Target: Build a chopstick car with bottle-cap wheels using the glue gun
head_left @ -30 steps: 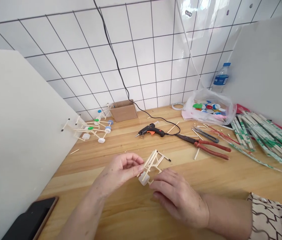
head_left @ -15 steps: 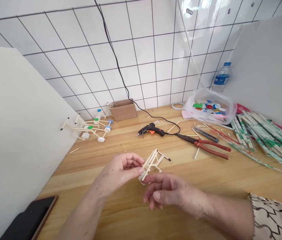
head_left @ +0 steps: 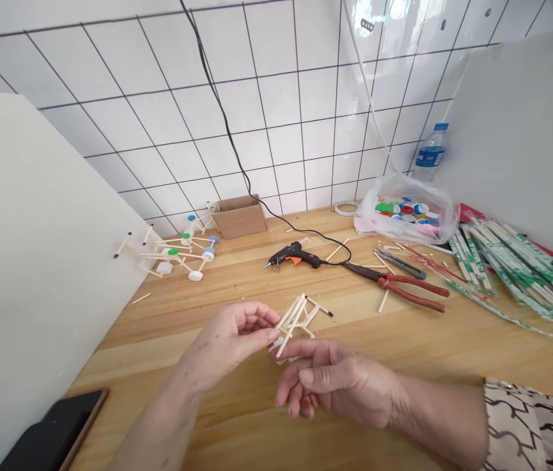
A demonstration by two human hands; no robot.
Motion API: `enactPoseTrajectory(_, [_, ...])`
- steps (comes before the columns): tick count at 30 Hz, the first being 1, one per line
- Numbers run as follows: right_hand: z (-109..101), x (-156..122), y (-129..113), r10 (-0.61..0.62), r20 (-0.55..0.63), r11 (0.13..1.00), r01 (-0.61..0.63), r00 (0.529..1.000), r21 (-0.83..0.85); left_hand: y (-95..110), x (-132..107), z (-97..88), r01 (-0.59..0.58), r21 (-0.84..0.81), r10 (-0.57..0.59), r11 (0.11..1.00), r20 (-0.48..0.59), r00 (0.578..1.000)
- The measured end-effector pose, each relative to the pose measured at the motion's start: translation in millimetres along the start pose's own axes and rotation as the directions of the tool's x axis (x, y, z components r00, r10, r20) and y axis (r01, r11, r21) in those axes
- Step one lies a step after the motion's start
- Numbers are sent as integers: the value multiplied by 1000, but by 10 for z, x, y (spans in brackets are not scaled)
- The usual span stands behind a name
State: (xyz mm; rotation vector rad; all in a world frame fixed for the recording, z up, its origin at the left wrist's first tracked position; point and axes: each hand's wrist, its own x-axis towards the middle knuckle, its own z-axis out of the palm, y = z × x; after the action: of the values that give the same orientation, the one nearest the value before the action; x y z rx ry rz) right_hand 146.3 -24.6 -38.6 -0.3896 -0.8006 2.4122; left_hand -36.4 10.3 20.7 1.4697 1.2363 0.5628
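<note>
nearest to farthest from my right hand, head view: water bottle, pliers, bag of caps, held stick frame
1. Stick frame, ahead-left of the right hand
2. Pliers, ahead and right
3. Bag of caps, beyond pliers
4. Water bottle, behind the bag

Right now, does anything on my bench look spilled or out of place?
Nothing looks spilled. One short stick lies loose near the white panel on the left, well apart from the stick scraps around the red-handled pliers, so it looks slightly stray.

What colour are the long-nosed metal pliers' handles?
The pliers' handles are dull red; the head view shows them best.
</note>
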Motion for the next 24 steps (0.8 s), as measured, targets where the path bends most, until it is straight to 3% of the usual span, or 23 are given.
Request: enactPoseTrajectory(24, [-14, 0, 7, 1, -21, 1000, -1, 1000, -6, 14, -17, -8, 1, 33, 0, 999, -30, 1000])
